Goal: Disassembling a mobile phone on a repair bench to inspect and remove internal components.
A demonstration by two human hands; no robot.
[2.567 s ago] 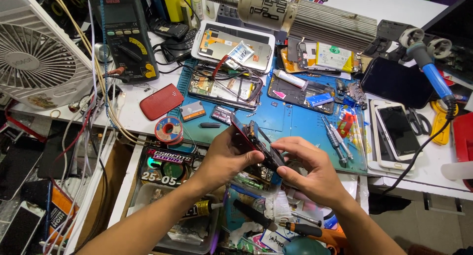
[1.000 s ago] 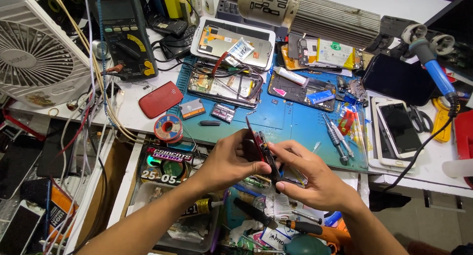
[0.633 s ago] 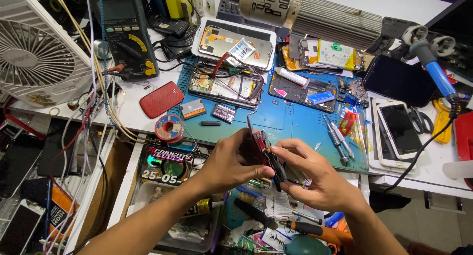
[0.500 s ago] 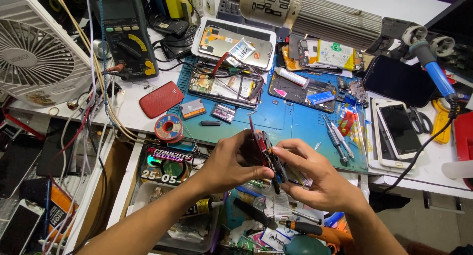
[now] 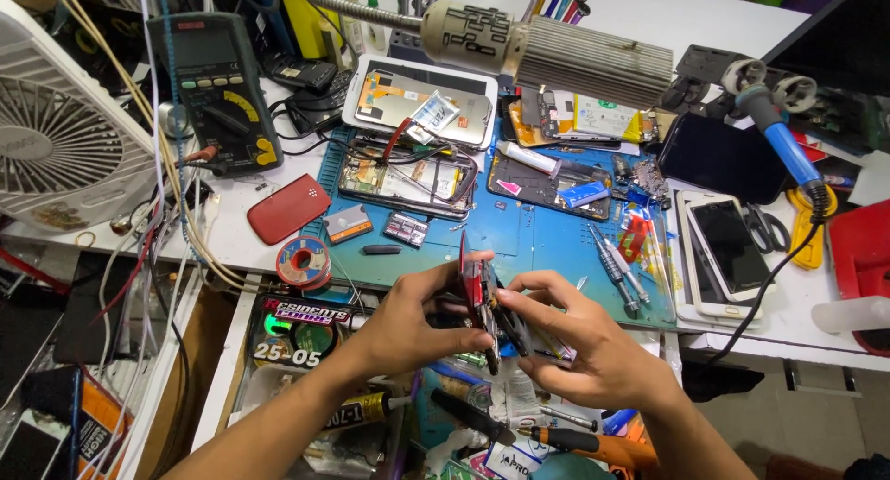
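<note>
Your grip is a two-handed pinch: your left hand and right hand both clamp the red-edged phone, held on edge above the near rim of the blue mat. By the look of it, the phone is partly opened, its halves not yet apart. The screwdrivers lie untouched to the right on the table.

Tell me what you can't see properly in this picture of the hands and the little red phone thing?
- Head view: the small red device is held edge-on, and the left hand and right hand cover its sides, so its face and each grip on it are hidden.
- The white fan is cut off by the left edge.
- The red tray is cut off by the right edge.
- The open drawer runs under the arms.
</note>
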